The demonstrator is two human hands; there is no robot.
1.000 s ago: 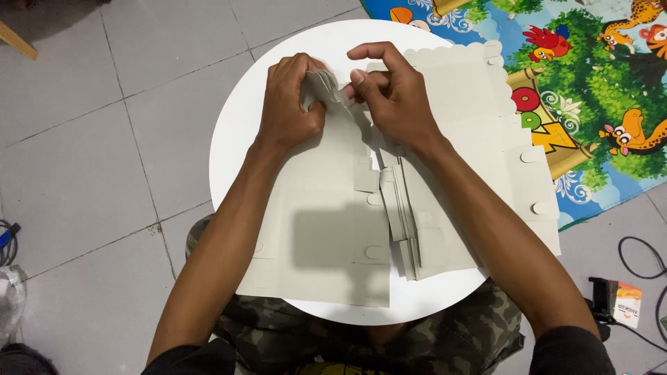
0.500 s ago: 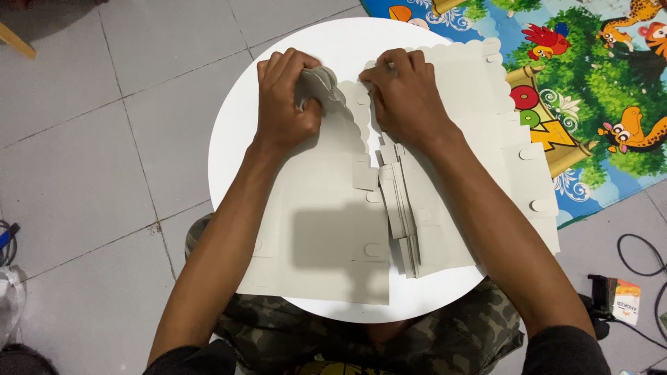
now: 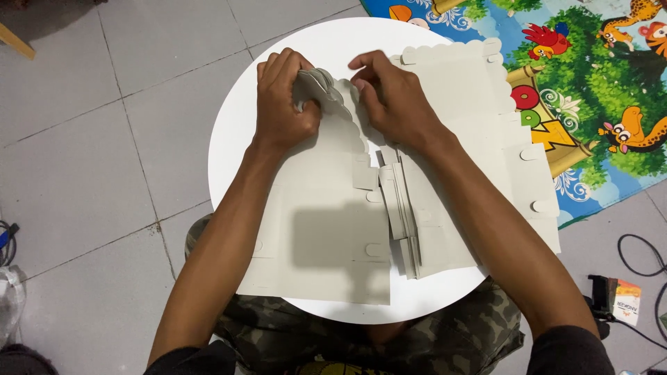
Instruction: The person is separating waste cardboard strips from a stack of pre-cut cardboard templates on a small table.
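The left hand is curling over the far end of a flat grey cardboard sheet lying on the round white surface; its fingers are bent down and its grip is closing on the scalloped flap at the sheet's top edge, which is rising off the surface in a fanned, folded bunch. The right hand is lying just beside it, fingers pointing left, fingertips pressing against the same scalloped flap from the other side; its grip is pinching that flap, thumb tucked under and partly hidden, so the exact hold is hard to make out.

The cardboard sheet is stretching from the hands back towards the person's lap, its near edge reaching close to the surface's rim; small rounded tabs are showing along its right edge. Just to the right, a stack of narrower grey pieces is lying edge to edge with it, partly under the right forearm. Beyond that, a second grey sheet with a scalloped border is spreading to the right, hanging over the surface's edge.

The person is sitting with camouflage trousers showing below the surface. On the tiled floor a colourful play mat with animals and trees is lying at the upper right; a small dark device with a cable is lying at the lower right.
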